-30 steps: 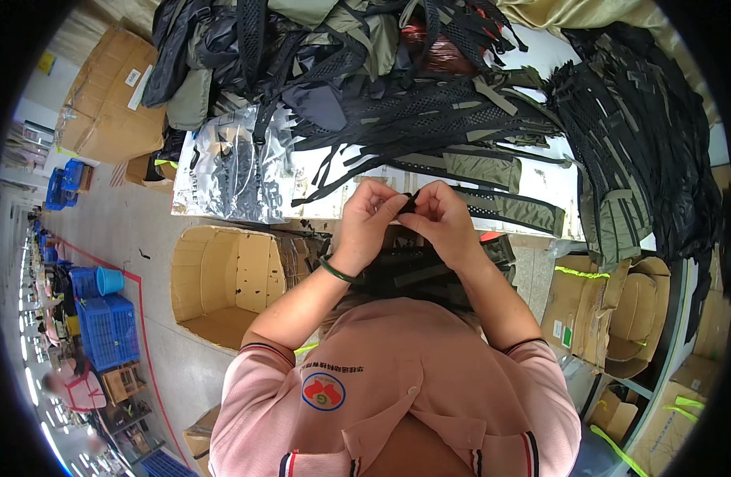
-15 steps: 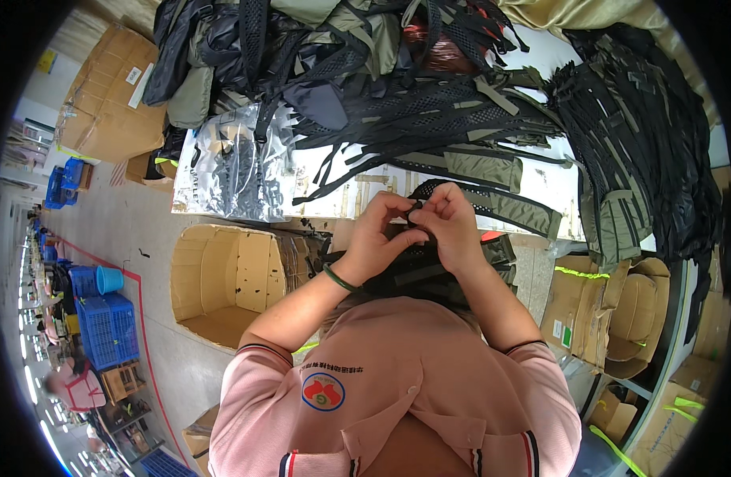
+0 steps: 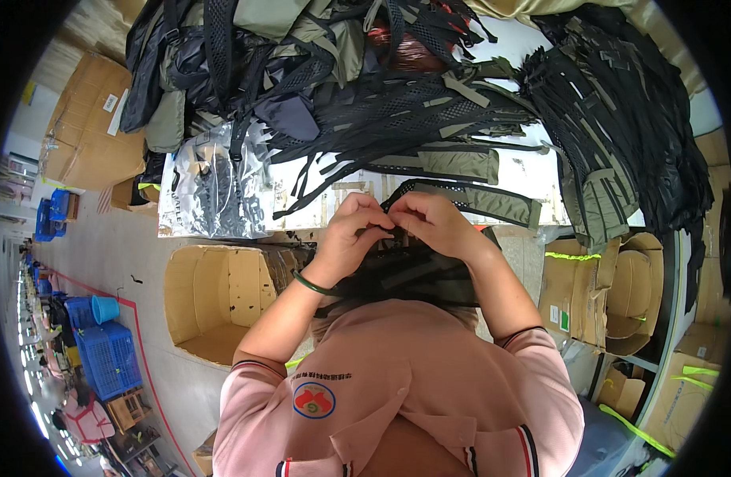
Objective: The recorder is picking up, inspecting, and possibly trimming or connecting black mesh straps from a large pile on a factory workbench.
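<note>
Both hands have dropped slightly toward the chest since a second ago: left hand [image 3: 356, 230] and right hand [image 3: 431, 222] each keep a pinching grip on the black mesh strap piece [image 3: 405, 270], held before the tabletop [image 3: 532, 171] edge.

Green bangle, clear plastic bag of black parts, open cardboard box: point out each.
Green bangle [image 3: 311, 284], head view, band on left wrist.
Clear plastic bag of black parts [image 3: 214, 191], head view, bag's middle.
Open cardboard box [image 3: 210, 282], head view, inner wall.
</note>
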The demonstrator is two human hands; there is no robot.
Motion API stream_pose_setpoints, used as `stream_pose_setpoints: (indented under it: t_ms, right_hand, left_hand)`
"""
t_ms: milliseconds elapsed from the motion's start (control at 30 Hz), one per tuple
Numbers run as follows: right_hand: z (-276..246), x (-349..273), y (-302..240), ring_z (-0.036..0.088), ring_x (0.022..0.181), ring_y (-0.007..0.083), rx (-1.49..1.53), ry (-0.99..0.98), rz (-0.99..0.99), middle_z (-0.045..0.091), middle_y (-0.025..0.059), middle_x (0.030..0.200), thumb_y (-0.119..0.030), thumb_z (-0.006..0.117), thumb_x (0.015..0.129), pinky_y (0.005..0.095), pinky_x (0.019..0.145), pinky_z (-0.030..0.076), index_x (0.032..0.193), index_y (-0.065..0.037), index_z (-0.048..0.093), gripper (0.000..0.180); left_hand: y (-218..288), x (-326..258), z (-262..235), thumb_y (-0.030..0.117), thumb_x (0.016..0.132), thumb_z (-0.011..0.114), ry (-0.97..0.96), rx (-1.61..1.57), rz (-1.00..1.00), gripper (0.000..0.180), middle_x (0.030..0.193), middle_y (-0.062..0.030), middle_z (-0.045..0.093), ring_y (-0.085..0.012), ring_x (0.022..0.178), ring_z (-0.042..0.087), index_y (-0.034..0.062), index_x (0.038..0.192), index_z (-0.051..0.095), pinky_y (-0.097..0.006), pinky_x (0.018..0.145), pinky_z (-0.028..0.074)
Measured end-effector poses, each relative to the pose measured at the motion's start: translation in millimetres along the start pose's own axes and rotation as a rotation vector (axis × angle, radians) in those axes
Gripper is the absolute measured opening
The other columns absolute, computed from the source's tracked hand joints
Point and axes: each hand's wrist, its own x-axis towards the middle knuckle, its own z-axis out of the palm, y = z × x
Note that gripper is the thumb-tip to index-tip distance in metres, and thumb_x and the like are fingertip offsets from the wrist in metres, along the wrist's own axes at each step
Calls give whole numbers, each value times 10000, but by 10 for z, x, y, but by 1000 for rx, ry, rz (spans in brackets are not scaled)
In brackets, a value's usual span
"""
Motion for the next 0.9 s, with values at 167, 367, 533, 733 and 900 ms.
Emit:
stream_pose_setpoints:
  t_ms: [167, 367, 533, 733, 900]
  right_hand:
    - [-24, -54, -16, 610, 728, 166, 0, -94, 38, 631, 116, 829, -97, 539, 891, 293, 660, 475, 969, 30, 607, 164]
    - [4, -94, -39, 628, 731, 245, -185, -50, -18, 629, 156, 822, -76, 529, 873, 330, 676, 487, 948, 34, 592, 148]
    - [-4, -108, -60, 621, 765, 309, -231, -36, -69, 620, 166, 864, -91, 545, 864, 364, 693, 483, 923, 32, 578, 141]
    - [70, -145, 38, 567, 840, 350, -532, -60, -140, 578, 160, 884, -57, 545, 844, 403, 727, 457, 907, -13, 543, 77]
    - [-24, -84, 27, 536, 783, 344, -727, 144, -337, 562, 146, 842, -39, 564, 818, 395, 711, 437, 897, -41, 536, 84]
  left_hand:
    - [-44, -22, 29, -112, 713, 672, -41, -3, 3, 220, 994, -70, 541, -186, 874, 577, 32, 879, 656, -263, 722, 492]
    - [-47, -59, 66, -121, 706, 654, -51, 13, -3, 227, 993, -70, 563, -204, 890, 578, 36, 870, 648, -275, 736, 484]
    - [-40, -35, 62, -102, 734, 631, -54, 111, 94, 193, 988, -80, 555, -204, 867, 585, 22, 881, 651, -270, 730, 491]
    - [-67, -62, 79, -101, 746, 625, -86, 91, 98, 191, 973, -84, 549, -203, 857, 581, 24, 890, 639, -267, 727, 487]
    - [-130, -103, 127, -71, 799, 630, -178, -162, -108, 218, 957, -57, 542, -144, 795, 565, 20, 972, 534, -262, 678, 474]
